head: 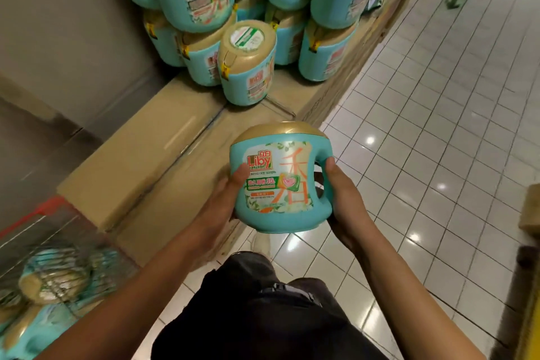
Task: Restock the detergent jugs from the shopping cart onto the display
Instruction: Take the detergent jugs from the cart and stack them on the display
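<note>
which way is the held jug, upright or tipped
Upright: the held jug has its gold cap on top and its label reads right way up.

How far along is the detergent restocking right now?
Done: stacked jugs already stand on the cardboard boxes. In hand: one jug, gripped by the left hand on its side and the right hand at its handle. Left: placing it, plus more jugs visible in the cart.

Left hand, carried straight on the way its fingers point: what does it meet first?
Likely the front jug standing on the cardboard boxes; the held jug in the left hand would touch first. Depth is unclear.
</note>
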`<control>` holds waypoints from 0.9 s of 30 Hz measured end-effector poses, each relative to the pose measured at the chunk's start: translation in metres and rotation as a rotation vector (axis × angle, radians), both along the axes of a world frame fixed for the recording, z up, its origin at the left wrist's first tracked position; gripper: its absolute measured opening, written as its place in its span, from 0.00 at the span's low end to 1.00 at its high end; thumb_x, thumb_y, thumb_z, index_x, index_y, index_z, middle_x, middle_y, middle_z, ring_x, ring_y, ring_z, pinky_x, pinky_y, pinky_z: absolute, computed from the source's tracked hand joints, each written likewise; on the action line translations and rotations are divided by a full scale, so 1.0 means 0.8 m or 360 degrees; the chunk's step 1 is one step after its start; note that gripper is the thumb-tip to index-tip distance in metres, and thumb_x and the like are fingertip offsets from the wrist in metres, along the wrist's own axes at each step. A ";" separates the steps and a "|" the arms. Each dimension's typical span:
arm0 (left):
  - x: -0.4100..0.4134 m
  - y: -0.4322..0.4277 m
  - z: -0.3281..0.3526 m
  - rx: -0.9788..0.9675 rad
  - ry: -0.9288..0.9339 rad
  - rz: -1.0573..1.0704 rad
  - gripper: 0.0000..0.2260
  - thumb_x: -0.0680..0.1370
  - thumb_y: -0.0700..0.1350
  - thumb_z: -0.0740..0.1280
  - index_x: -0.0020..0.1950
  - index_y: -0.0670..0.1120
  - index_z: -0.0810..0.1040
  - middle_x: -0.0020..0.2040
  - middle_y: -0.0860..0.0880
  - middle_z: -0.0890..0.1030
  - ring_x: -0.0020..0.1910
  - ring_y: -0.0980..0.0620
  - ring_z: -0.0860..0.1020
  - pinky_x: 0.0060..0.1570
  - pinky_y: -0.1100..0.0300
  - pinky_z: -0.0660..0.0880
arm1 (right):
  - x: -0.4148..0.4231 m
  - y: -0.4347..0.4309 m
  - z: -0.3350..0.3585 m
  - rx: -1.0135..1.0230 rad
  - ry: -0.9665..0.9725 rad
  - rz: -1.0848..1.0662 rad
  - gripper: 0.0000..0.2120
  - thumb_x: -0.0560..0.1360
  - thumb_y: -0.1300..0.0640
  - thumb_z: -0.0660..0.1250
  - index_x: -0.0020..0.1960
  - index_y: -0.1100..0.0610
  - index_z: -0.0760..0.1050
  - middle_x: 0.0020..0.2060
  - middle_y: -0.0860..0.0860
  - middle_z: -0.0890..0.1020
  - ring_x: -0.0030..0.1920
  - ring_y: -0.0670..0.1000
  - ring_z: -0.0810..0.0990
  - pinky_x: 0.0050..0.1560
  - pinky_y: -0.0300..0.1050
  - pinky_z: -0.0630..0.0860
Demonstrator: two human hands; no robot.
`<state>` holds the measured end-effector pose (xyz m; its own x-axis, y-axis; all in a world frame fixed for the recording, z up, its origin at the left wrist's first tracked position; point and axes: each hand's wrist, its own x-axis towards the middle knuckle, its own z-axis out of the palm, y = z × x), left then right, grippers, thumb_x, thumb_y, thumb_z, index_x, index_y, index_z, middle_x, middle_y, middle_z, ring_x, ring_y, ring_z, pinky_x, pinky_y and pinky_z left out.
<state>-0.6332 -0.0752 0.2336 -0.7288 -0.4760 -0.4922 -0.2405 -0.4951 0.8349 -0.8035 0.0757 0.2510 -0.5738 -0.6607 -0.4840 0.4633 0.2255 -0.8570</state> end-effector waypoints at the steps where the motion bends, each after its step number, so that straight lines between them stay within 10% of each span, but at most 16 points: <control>1: -0.012 -0.011 0.002 -0.0004 0.0009 0.0008 0.31 0.72 0.74 0.71 0.68 0.58 0.81 0.65 0.46 0.85 0.64 0.42 0.84 0.62 0.40 0.81 | -0.015 -0.012 0.003 -0.0010 0.0009 -0.0007 0.21 0.84 0.36 0.57 0.63 0.45 0.83 0.60 0.61 0.82 0.56 0.63 0.81 0.62 0.69 0.79; 9: -0.085 -0.074 0.033 -0.0156 0.0278 0.0164 0.26 0.71 0.60 0.80 0.67 0.55 0.82 0.65 0.44 0.84 0.63 0.42 0.84 0.55 0.53 0.83 | -0.104 -0.100 0.035 -0.0182 0.0089 0.0113 0.19 0.85 0.39 0.58 0.64 0.46 0.82 0.60 0.53 0.86 0.60 0.55 0.86 0.60 0.56 0.84; 13: -0.120 -0.093 0.052 -0.0326 0.0397 0.0542 0.37 0.69 0.56 0.82 0.72 0.42 0.76 0.64 0.41 0.84 0.61 0.38 0.84 0.52 0.50 0.84 | -0.142 -0.152 0.054 -0.0296 0.0093 0.0177 0.26 0.84 0.39 0.60 0.72 0.55 0.75 0.67 0.59 0.82 0.69 0.61 0.80 0.70 0.68 0.75; 17: -0.157 -0.121 0.069 -0.0604 0.0456 0.0896 0.38 0.70 0.47 0.79 0.74 0.34 0.69 0.65 0.38 0.83 0.63 0.37 0.83 0.54 0.45 0.84 | -0.175 -0.195 0.064 -0.0405 0.0112 0.0363 0.28 0.81 0.39 0.63 0.75 0.55 0.72 0.67 0.52 0.82 0.68 0.52 0.80 0.70 0.57 0.76; 27: -0.216 -0.180 0.078 -0.1025 0.0489 0.1157 0.47 0.66 0.51 0.86 0.76 0.43 0.62 0.70 0.43 0.78 0.70 0.40 0.78 0.63 0.43 0.80 | -0.218 -0.271 0.052 -0.0646 0.0087 0.0777 0.29 0.80 0.51 0.73 0.78 0.54 0.68 0.67 0.57 0.82 0.69 0.57 0.81 0.69 0.56 0.78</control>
